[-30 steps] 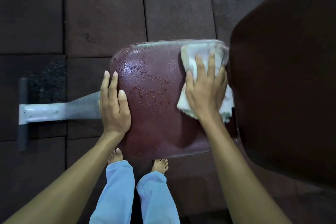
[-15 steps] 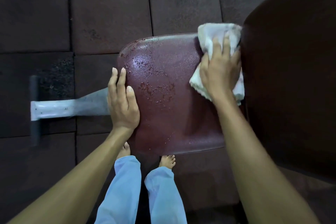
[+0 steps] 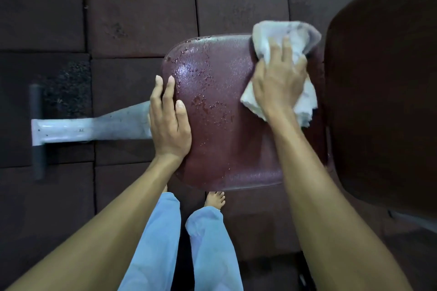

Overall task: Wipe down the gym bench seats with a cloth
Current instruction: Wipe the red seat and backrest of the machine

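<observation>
Maroon vinyl is gleaming with droplets across the bench seat (image 3: 220, 139), where the right hand (image 3: 279, 87) is bunching a white cloth (image 3: 281, 30) under bent fingers at the far right corner. The cloth is overhanging the far edge more than a second ago. The left hand (image 3: 169, 123) is still lying flat, fingers straight, on the seat's left edge.

A gym: padded bench seat (image 3: 227, 125), rubber floor tiles (image 3: 142, 7).
</observation>
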A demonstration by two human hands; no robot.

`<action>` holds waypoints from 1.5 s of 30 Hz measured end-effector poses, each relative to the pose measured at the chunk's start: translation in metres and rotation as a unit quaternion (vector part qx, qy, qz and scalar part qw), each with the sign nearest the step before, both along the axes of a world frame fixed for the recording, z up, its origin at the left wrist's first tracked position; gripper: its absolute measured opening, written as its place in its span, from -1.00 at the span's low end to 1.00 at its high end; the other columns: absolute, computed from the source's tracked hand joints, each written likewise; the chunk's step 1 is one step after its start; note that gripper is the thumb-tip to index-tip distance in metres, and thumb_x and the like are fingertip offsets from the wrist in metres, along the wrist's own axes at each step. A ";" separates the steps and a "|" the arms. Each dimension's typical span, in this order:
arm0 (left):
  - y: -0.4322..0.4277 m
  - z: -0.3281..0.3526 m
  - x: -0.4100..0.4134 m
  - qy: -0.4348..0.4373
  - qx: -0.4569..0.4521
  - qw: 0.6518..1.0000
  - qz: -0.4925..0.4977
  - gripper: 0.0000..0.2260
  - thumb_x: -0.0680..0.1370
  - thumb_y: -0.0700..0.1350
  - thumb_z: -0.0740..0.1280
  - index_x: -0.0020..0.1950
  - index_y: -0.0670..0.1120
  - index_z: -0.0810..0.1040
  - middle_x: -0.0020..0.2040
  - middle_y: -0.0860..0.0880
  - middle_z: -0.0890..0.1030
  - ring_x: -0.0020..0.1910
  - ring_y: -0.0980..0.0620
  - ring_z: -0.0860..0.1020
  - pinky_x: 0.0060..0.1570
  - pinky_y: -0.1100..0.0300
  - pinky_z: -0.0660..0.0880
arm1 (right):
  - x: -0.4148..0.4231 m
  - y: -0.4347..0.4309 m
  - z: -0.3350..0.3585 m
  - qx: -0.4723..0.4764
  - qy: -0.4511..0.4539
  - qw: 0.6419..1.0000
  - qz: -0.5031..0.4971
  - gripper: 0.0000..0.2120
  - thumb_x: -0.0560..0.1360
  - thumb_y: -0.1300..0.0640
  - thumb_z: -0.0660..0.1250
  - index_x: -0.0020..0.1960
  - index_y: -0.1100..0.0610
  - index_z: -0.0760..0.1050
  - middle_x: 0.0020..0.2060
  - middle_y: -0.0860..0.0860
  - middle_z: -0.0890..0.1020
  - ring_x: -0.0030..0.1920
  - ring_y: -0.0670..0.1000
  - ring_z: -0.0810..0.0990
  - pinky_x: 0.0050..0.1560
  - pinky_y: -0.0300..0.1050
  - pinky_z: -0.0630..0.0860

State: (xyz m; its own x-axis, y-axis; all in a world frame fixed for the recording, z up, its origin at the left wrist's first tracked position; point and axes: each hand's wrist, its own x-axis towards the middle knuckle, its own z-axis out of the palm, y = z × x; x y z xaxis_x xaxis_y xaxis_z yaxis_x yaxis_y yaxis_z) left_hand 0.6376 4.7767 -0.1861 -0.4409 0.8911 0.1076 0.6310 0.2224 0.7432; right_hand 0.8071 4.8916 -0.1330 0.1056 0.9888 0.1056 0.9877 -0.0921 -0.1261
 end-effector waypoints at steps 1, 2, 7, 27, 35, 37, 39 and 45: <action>0.000 0.000 0.000 0.000 -0.001 1.000 -0.002 -0.58 0.62 -0.11 0.05 0.47 -0.18 0.30 0.48 -0.25 0.25 0.46 -0.03 0.23 0.44 0.27 0.07 | -0.019 0.010 -0.001 -0.007 -0.001 1.000 0.017 -0.56 0.49 0.06 0.14 0.33 0.08 0.48 0.38 0.08 0.46 0.15 0.31 0.48 0.18 0.12 0.40; -0.001 0.000 0.000 0.000 -0.003 1.000 -0.005 -0.58 0.62 -0.11 0.05 0.47 -0.18 0.30 0.48 -0.25 0.25 0.46 -0.04 0.22 0.44 0.27 0.06 | -0.036 0.012 -0.003 -0.003 -0.007 0.998 0.062 -0.56 0.47 0.07 0.15 0.31 0.09 0.50 0.34 0.10 0.50 0.12 0.32 0.50 0.17 0.12 0.42; -0.004 0.006 -0.002 -0.033 -0.023 0.999 -0.021 -0.57 0.63 -0.09 0.05 0.51 -0.14 0.24 0.53 -0.18 0.17 0.47 0.16 0.12 0.44 0.29 0.04 | -0.024 -0.072 -0.004 0.030 0.028 0.962 0.269 -0.57 0.50 0.16 0.23 0.36 0.11 0.48 0.38 0.09 0.47 0.25 0.36 0.44 0.28 0.17 0.40; -0.045 0.012 0.007 -0.100 -0.099 0.990 0.003 -0.45 0.62 0.05 -0.04 0.56 -0.17 0.00 0.58 -0.11 0.05 0.49 0.23 -0.04 0.40 0.46 -0.15 | -0.022 -0.005 0.006 -0.088 -0.036 0.936 0.340 -0.52 0.55 0.01 0.09 0.46 0.04 0.31 0.49 0.03 0.31 0.27 0.34 0.41 0.19 0.25 0.43; -0.065 0.011 0.018 -0.164 -0.105 0.978 0.076 -0.50 0.64 -0.03 0.02 0.55 -0.18 0.06 0.57 -0.08 0.09 0.44 0.33 -0.02 0.34 0.55 -0.10 | -0.098 -0.035 0.004 -0.096 -0.055 0.918 0.381 -0.52 0.58 0.08 0.08 0.50 0.02 0.23 0.53 -0.03 0.22 0.46 0.28 0.20 0.30 0.11 0.26; -0.074 0.010 0.023 -0.186 -0.108 0.972 0.092 -0.50 0.64 -0.02 0.01 0.54 -0.19 0.09 0.56 -0.09 0.12 0.45 0.30 0.02 0.34 0.54 -0.06 | -0.065 -0.061 0.006 -0.074 -0.045 0.892 0.444 -0.51 0.54 0.09 0.13 0.47 0.03 0.32 0.49 -0.03 0.32 0.43 0.30 0.27 0.24 0.09 0.33; -0.081 0.011 0.026 -0.192 -0.113 0.970 0.097 -0.50 0.63 -0.01 0.00 0.54 -0.19 0.10 0.56 -0.09 0.13 0.45 0.27 0.05 0.36 0.52 -0.03 | -0.026 -0.074 0.009 -0.078 -0.050 0.873 0.479 -0.49 0.49 0.07 0.13 0.44 0.02 0.37 0.46 -0.03 0.37 0.33 0.33 0.39 0.19 0.11 0.37; -0.088 0.011 0.019 -0.190 -0.137 0.971 0.047 -0.46 0.62 0.06 -0.03 0.57 -0.11 0.00 0.58 -0.01 0.07 0.44 0.36 0.02 0.35 0.46 0.00 | -0.036 0.007 0.012 -0.088 -0.053 0.946 0.306 -0.53 0.57 0.04 0.06 0.47 0.06 0.28 0.49 0.05 0.29 0.32 0.32 0.34 0.26 0.22 0.34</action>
